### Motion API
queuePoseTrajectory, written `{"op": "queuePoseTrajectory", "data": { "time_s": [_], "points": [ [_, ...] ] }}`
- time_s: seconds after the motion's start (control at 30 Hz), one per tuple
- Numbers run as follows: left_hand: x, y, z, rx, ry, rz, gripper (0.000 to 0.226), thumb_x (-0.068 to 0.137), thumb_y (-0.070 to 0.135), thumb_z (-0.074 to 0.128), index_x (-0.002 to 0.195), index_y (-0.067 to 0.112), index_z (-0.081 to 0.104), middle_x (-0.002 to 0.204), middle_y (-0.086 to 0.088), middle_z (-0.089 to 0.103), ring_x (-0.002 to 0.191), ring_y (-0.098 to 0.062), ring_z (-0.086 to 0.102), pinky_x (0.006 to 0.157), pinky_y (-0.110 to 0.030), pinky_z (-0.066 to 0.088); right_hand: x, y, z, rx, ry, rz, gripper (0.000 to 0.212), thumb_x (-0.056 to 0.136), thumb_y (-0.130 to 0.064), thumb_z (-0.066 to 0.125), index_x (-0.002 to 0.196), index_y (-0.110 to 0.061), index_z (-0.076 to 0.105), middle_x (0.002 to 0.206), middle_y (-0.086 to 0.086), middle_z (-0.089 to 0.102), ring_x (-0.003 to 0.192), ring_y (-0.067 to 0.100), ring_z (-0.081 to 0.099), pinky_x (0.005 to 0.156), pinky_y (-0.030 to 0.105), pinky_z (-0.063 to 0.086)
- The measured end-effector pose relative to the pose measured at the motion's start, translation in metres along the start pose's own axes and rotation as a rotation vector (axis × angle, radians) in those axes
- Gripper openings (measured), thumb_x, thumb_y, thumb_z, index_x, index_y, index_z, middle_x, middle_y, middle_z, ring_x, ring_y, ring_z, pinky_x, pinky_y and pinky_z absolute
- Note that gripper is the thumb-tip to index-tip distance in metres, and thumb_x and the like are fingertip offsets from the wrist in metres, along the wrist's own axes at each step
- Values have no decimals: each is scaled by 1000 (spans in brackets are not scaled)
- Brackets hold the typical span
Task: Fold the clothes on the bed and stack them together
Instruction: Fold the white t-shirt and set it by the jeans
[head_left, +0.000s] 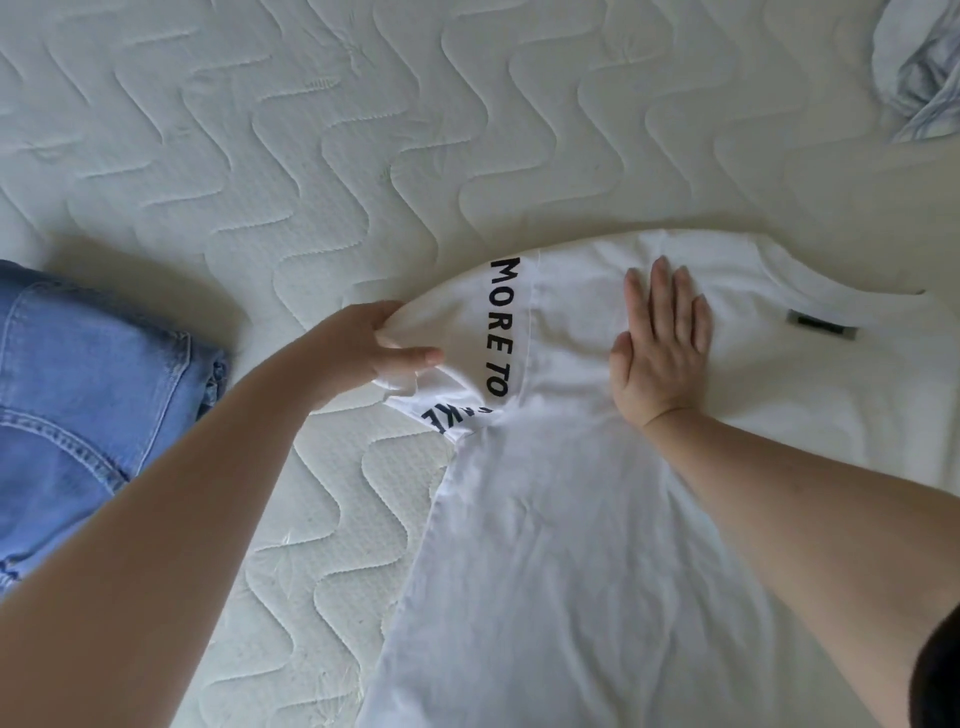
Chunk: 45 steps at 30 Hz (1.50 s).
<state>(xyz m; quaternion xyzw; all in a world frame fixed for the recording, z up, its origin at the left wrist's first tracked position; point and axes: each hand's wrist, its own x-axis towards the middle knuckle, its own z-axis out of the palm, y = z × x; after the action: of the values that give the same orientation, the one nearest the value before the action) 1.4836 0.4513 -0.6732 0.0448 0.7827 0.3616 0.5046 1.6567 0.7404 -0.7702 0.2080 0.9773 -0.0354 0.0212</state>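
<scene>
1. Lying spread on the quilted mattress (311, 156), the white T-shirt (571, 519) has its sleeve (457, 332) printed "MORE TO".
2. Left hand (363, 353) pinches that sleeve's hem.
3. Right hand (662, 343) presses flat, fingers straight, beside a dark neck label (821, 325), unreadable.
4. Folded jeans (78, 389) lie left.

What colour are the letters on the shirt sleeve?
Black, printed on the white cotton T-shirt's sleeve, clearest in the head view.

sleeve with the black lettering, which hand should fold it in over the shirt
Left. The left hand already grips the sleeve at its end, while the right hand lies flat on the shirt, pinning it.
</scene>
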Motion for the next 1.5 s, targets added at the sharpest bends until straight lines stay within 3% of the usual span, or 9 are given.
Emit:
{"op": "queuePoseTrajectory", "data": {
  "time_s": [0.33,0.5,0.67,0.77,0.93,1.17,1.23,1.37,1.5],
  "points": [
    [-8,-17,6,-750,570,44,40,83,-6,58,108,25,59,91,4,74,78,-10,70,67,-23,54,0,-1,1,11,16,9,68,92,-30,29,157,-22,13,164,8,9,152,26,7,121,47,10],
    [-21,-28,32,-159,989,104,24,89,21,65,108,25,51,106,0,60,84,-4,62,68,-7,44,1,-1,0,24,2,4,68,91,-29,29,157,-22,12,165,8,8,151,28,5,122,46,6],
    [-31,-29,71,105,704,159,30,91,48,60,100,21,61,90,12,63,79,1,59,70,-5,41,2,-2,0,28,15,12,68,91,-29,30,157,-22,15,164,8,10,151,29,7,122,47,7],
    [-32,-30,84,230,611,84,33,90,44,65,110,18,64,91,14,59,90,-10,59,85,-32,48,1,-2,1,27,21,13,68,90,-29,31,156,-22,16,164,8,11,151,28,7,122,46,7],
    [-48,-33,92,-118,837,52,19,91,29,67,109,29,62,87,21,63,84,13,57,69,0,37,1,-1,2,25,26,13,67,91,-30,29,156,-23,15,164,8,11,151,28,6,122,47,8],
    [-74,-68,116,-297,756,-104,34,89,21,70,117,30,54,94,12,68,84,4,64,72,-9,47,0,-4,0,42,37,15,67,91,-30,28,156,-22,16,164,8,11,151,29,7,121,47,8],
    [-71,-68,112,-223,740,-174,12,91,36,65,97,31,56,83,17,66,78,10,62,63,-7,42,0,-3,0,36,34,13,67,91,-30,29,157,-22,16,164,8,11,151,29,8,121,48,8],
    [-53,-55,89,-83,667,-229,57,92,65,41,58,19,43,44,14,43,46,-2,45,43,-19,25,1,-3,0,35,33,12,67,91,-30,29,156,-22,16,164,8,11,151,29,8,121,47,8],
    [-38,-46,74,-343,541,-251,35,89,55,63,78,22,70,71,11,68,69,-7,59,60,-22,41,1,-3,0,49,40,12,67,91,-30,29,156,-22,17,164,9,12,151,29,8,122,46,7]
  ]
}}
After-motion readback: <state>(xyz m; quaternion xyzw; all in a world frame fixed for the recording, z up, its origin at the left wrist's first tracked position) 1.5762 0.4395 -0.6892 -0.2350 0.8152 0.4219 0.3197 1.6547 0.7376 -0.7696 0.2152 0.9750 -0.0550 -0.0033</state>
